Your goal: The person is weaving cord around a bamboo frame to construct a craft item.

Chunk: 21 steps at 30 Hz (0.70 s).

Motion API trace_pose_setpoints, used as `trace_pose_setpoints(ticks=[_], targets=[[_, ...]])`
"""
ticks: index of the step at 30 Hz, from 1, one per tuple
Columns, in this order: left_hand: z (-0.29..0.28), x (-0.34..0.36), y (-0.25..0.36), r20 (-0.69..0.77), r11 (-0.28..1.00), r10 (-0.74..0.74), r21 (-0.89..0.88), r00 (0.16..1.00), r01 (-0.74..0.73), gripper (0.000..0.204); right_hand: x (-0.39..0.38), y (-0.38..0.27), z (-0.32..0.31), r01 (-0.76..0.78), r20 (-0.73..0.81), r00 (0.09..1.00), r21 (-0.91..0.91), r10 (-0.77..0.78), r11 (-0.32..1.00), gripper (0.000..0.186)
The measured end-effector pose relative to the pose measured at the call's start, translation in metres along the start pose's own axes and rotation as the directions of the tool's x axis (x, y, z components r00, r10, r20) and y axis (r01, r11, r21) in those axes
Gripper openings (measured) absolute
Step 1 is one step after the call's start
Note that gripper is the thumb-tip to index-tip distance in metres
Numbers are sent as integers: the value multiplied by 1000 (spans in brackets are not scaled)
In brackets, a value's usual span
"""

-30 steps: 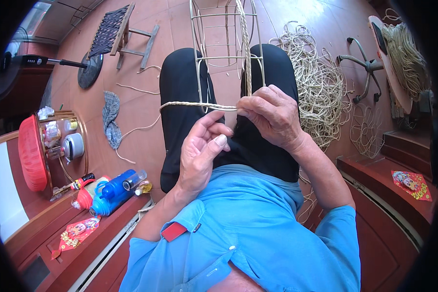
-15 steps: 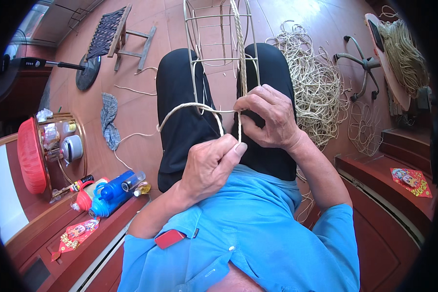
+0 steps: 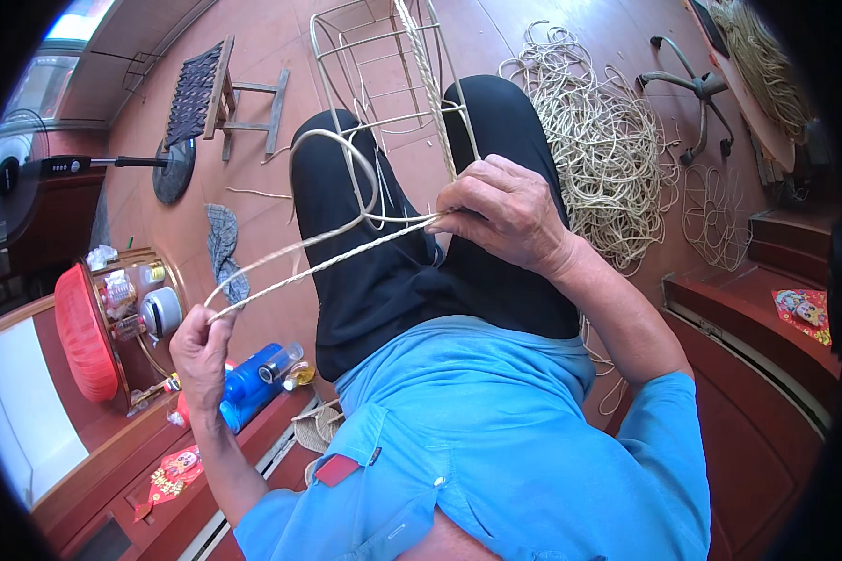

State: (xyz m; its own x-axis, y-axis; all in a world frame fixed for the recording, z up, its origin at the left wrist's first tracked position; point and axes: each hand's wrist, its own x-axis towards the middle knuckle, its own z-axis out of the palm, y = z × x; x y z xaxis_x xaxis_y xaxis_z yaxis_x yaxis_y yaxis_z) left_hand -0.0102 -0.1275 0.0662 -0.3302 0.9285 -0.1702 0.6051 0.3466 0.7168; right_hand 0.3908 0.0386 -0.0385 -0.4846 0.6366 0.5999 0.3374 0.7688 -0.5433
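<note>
A pale metal wire frame (image 3: 384, 124) stands tilted between my knees, with thick twisted cord (image 3: 423, 79) running along one of its bars. My right hand (image 3: 507, 208) pinches the cream cord at the frame's near right corner. Out to the left, my left hand (image 3: 202, 344) is closed on the same cord. Two stretches of cord (image 3: 323, 266) run between the hands, the nearer one pulled straight. A loose loop of cord arches over my left knee beside the frame's near corner. My right fingertips hide the exact spot where the cord meets the frame.
A large tangled heap of cord (image 3: 608, 150) covers the floor to the right, near a chair base (image 3: 702, 89). At left are a woven-top stool (image 3: 201, 93), a fan's round base (image 3: 173, 173), a crumpled cloth (image 3: 225, 252), a red basket (image 3: 86, 332) and a blue flask (image 3: 248, 383).
My left hand has swung out to the lower left, drawing the cord into a long stretch. My right hand stays near the frame's corner. The frame has shifted left in view.
</note>
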Motion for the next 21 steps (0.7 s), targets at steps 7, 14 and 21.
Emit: trace_pose_setpoints(ticks=[7, 14, 21], targets=[[-13, -26, 28, -76, 982, 72, -169, 994, -84, 30, 0, 4, -2, 11, 27, 1000, 59, -13, 998, 23], [-11, -46, 69, 85, 832, 497, -329, 863, -447, 46, 1, 5, -5, 31, 15, 999, 73, -32, 997, 22], [2, -45, 106, 241, 562, 812, -568, 532, -601, 52, 2, 12, 0, 97, -10, 995, 74, -97, 992, 20]])
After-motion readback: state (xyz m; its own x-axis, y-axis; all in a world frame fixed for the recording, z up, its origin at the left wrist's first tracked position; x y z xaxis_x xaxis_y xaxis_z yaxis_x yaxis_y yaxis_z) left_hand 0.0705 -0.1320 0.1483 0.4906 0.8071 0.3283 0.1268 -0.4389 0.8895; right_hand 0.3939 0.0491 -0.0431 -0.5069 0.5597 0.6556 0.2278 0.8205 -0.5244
